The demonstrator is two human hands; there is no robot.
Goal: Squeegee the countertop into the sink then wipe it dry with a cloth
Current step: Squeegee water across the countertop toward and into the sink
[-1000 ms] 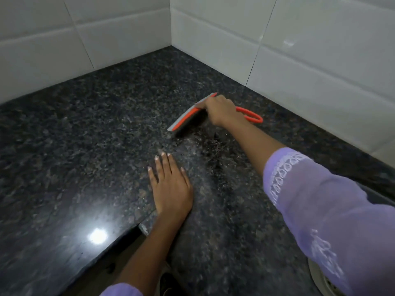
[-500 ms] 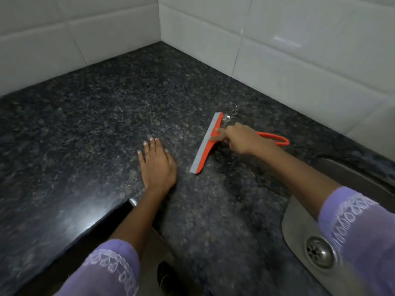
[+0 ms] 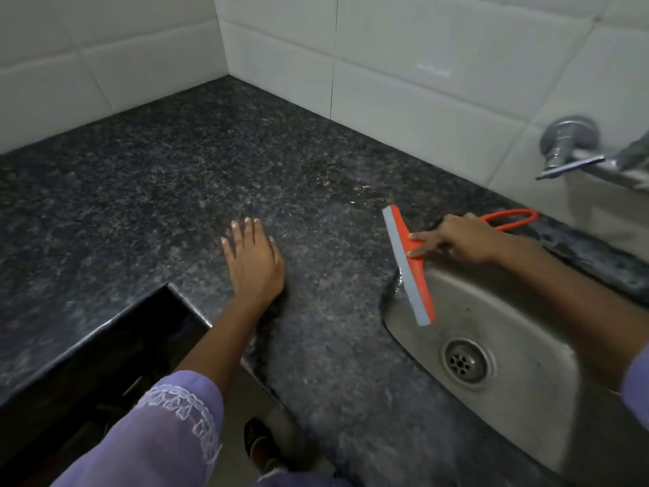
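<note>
one squeegee (image 3: 409, 268), gripped in her right hand (image 3: 467, 240), hangs its blade over the sink (image 3: 519, 332) rim; left hand (image 3: 254, 265) flat, well left of it. squeegeeing step; next needs another pass.

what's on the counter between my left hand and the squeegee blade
In the head view, only dark granite countertop lies between the left hand and the squeegee; a wet sheen shows near the blade.

White wall tiles (image 3: 439, 82) behind, a metal tap (image 3: 576, 145) (blurred) at far right.
</note>
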